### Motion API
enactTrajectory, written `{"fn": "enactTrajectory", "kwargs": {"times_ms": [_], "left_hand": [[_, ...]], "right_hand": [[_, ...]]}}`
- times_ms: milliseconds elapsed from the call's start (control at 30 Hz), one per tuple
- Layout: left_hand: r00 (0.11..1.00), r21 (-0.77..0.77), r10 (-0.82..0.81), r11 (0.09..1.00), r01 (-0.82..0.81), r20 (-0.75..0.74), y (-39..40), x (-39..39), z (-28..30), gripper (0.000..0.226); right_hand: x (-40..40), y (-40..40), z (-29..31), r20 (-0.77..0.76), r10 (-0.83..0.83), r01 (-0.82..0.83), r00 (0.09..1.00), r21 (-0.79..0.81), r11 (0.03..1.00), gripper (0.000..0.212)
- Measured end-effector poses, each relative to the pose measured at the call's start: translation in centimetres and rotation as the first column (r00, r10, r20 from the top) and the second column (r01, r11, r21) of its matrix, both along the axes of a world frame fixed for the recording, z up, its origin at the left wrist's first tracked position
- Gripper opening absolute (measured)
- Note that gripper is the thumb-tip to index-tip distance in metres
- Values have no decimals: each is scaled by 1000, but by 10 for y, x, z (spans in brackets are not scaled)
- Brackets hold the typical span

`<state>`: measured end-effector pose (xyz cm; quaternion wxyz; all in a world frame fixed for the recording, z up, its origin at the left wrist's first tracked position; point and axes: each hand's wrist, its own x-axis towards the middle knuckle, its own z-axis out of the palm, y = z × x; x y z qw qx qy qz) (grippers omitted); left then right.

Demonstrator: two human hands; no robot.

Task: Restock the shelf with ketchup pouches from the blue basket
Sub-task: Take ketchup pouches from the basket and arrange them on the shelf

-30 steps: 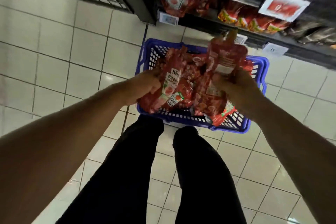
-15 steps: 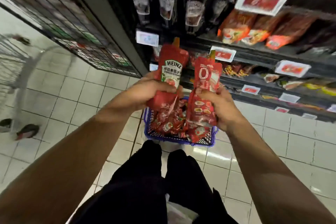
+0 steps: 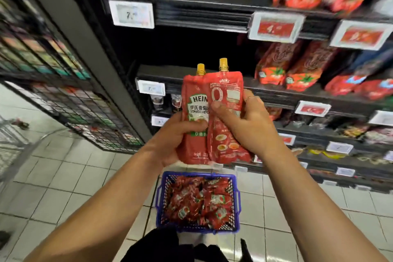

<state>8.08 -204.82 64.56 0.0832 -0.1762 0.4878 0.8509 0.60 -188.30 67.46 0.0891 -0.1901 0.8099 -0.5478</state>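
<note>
Head view: your left hand [image 3: 174, 140] grips one pouch [image 3: 194, 121], right hand [image 3: 244, 121] another [image 3: 226, 112], raised above basket [image 3: 197, 227]; next, set both upright on dark shelf [image 3: 170, 74].

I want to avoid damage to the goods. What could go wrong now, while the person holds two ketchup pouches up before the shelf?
1. The left hand and right hand each grip one pouch by its side; the left pouch or right pouch might slip and fall.
2. The blue basket stands right at the feet, so a step forward may hit it.
</note>
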Motion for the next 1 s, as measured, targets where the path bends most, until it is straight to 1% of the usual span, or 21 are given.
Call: {"fn": "enactTrajectory", "kwargs": {"times_ms": [33,100,133,167,200,233,267,300,333,400,467,533,567,600,667,733,767,833,933,1000], "left_hand": [[1000,5,-12,1000,12,-27,-3,-3,7,32],[997,25,-38,999,40,-72,-10,-7,22,32],[994,25,-52,998,55,-93,-14,-10,29,32],[992,10,-66,998,68,-107,-17,-12,36,34],[990,-11,-82,997,82,-117,-22,-13,44,37],[988,-26,-95,995,93,-123,-28,-14,51,42],[987,-32,-102,995,99,-127,-35,-15,59,47],[984,-27,-109,994,107,-139,-42,-16,67,49],[982,-10,-114,994,113,-153,-48,-16,73,48],[968,22,-150,987,158,-201,-64,-18,87,43],[940,21,-217,973,230,-263,-81,-20,97,41],[898,19,-281,952,305,-339,-99,-23,105,38],[883,0,-300,947,322,-362,-108,-27,109,36],[880,-29,-302,949,314,-367,-119,-30,114,34],[893,-91,-271,963,255,-358,-138,-39,123,32],[902,-138,-231,972,193,-366,-153,-49,132,30],[905,-143,-202,977,159,-373,-160,-55,137,29],[911,-152,-138,985,84,-388,-171,-66,147,26],[907,-240,-59,970,-47,-417,-181,-83,163,42],[894,-282,-4,950,-138,-449,-184,-94,172,43]], "right_hand": [[-1,-3,7,-53,-17,23,998,122,992,33],[0,-11,19,-73,-25,50,997,352,935,66],[0,-16,26,-69,-29,56,997,421,905,81],[0,-20,34,-57,-30,53,998,449,892,88],[-1,-24,44,-30,-20,31,999,429,903,88],[-2,-27,55,38,15,-28,999,352,936,84],[-5,-31,64,138,81,-111,987,226,968,76],[-6,-35,73,233,164,-192,959,104,976,66],[-7,-37,80,311,237,-254,920,15,967,55],[-9,-47,89,425,314,-294,849,-113,949,42],[-11,-57,95,503,343,-234,793,-269,934,33],[-11,-66,104,581,371,-85,725,-458,885,27],[-11,-70,111,586,393,-20,709,-540,841,24],[-12,-74,118,576,392,30,717,-588,809,27],[-13,-80,135,545,362,58,756,-607,793,38],[-17,-85,151,533,385,51,753,-631,774,49],[-20,-88,159,524,390,50,757,-642,765,51],[-32,-95,171,519,360,91,775,-655,750,47],[-53,-104,182,557,317,207,768,-684,699,48],[-65,-107,184,592,307,256,745,-679,688,48]]}}
